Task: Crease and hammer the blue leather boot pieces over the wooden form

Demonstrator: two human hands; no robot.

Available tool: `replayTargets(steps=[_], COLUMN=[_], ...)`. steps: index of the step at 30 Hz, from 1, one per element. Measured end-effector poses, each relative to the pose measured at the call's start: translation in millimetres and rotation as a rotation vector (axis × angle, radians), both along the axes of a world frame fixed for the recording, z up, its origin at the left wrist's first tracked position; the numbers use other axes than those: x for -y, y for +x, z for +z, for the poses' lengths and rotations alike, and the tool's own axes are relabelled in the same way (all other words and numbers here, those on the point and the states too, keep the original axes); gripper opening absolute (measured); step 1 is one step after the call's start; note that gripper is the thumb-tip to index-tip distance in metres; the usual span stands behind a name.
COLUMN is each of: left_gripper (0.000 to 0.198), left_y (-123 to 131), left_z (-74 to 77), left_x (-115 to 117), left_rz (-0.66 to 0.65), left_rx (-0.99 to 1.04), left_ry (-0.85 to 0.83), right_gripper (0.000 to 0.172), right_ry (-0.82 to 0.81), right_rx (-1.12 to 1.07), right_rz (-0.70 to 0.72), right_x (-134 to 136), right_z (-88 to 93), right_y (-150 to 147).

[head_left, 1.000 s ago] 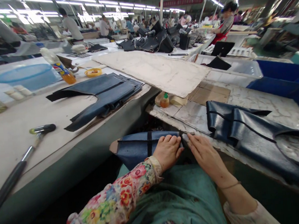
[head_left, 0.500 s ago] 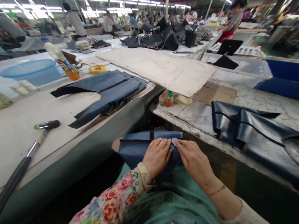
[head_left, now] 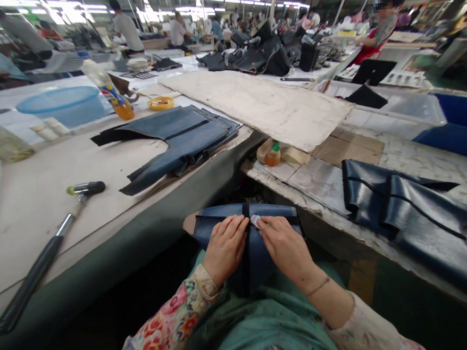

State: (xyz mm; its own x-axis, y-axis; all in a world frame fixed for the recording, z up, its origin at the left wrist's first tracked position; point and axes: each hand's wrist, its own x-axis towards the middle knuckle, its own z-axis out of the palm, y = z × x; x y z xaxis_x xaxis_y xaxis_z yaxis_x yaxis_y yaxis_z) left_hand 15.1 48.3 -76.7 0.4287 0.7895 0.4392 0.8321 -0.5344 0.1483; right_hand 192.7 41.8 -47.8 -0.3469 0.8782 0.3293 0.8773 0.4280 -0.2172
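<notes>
Now, right of the hammer (head_left: 43,265), the blue piece (head_left: 260,269) spans the lap (head_left: 268,322); the left hand (head_left: 227,246), then the right hand (head_left: 285,242), fingers bunched, pinch unclear, have slid hammerward, so they touch the piece's middle.

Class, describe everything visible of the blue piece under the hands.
The blue piece looks like leather, with crossing black strips and tan showing at its left end. It sits before the green apron, its underside hidden. The left hand and right hand touch its top, a small pale thing between them.
</notes>
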Motion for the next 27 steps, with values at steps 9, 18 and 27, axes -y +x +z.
replayTargets(steps=[9, 18, 27], left_gripper=[0.042, 0.041, 0.031], left_y=[-2.0, -2.0, 9.1], left_z=[-10.0, -13.9, 8.5], left_x=[19.1, 26.2, 10.1], left_rz=[0.032, 0.069, 0.115], left_rx=[-0.033, -0.018, 0.069], left_ry=[0.029, 0.030, -0.099], right_gripper=[0.031, 0.031, 0.031], right_ry=[-0.102, -0.354, -0.387], right_rx=[-0.183, -0.292, -0.099], right_rz=[0.095, 0.195, 0.361], right_x=[-3.6, -19.8, -38.1], right_z=[-0.1, 7.7, 25.7], right_y=[19.7, 27.9, 27.8])
